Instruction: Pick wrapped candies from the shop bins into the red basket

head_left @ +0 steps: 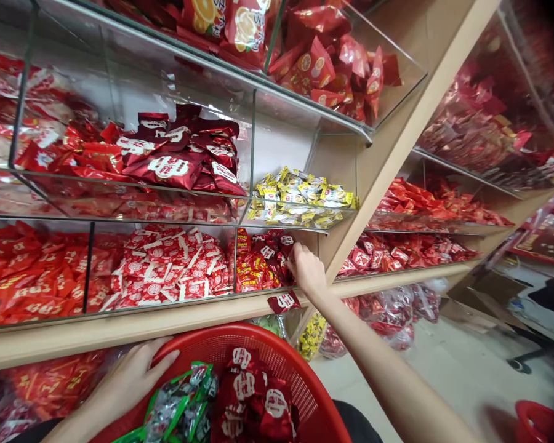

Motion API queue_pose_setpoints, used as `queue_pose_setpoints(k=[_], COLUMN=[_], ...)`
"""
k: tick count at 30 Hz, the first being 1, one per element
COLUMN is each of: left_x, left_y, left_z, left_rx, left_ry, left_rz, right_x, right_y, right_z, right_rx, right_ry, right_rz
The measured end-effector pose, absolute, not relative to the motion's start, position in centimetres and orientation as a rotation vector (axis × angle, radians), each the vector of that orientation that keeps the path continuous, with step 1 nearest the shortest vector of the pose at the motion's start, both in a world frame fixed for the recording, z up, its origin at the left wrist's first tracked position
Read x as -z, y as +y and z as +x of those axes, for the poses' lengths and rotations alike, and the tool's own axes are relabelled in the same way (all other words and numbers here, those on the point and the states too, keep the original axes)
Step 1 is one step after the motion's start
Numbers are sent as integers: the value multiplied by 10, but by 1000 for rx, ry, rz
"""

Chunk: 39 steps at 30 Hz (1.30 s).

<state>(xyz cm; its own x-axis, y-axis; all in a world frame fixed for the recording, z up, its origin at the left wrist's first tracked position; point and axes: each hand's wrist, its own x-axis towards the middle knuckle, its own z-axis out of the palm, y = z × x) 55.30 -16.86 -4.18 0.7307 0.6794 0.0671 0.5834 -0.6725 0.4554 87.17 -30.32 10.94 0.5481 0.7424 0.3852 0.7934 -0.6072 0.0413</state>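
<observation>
Maroon packets [266,252] are lying, axes mixed, in a bin [264,289] right of centre, just left of the right hand [308,271], the nearer, whose fingers are curling, clamp uncertain; left hand [136,369] is resting, grip unclear, at basket [323,403] rim, lower left.

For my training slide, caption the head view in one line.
Left grip at the rim of a red basket, right grip at dark red packets on a shelf.

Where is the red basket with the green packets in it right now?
In the head view, the red basket is at bottom centre, just below the pale wooden shelf edge, with the left hand at its upper-left rim.
</observation>
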Motion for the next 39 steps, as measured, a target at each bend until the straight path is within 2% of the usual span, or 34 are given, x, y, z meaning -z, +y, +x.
queue_pose_setpoints(k=[9,15,19,24,33,39], left_x=[38,37,36,31,36,36], left_y=[-176,-173,-170,-173,-170,-170], left_z=[568,564,560,558,553,553], left_rx=[-412,-446,-436,-417,-433,-430], left_ry=[869,845,856,866,980,982], left_rz=[2482,2452,2437,2449,2491,2527], right_x=[-108,-111,-115,-115,-122,-118], right_y=[-296,-289,-287,-280,-262,-259], right_z=[861,867,865,856,846,861], right_rx=[508,601,640,517,340,200], right_ry=[-1506,-1392,-1575,-1814,-1772,-1636], right_rz=[-2482,-2526,-2491,-2512,-2638,-2392])
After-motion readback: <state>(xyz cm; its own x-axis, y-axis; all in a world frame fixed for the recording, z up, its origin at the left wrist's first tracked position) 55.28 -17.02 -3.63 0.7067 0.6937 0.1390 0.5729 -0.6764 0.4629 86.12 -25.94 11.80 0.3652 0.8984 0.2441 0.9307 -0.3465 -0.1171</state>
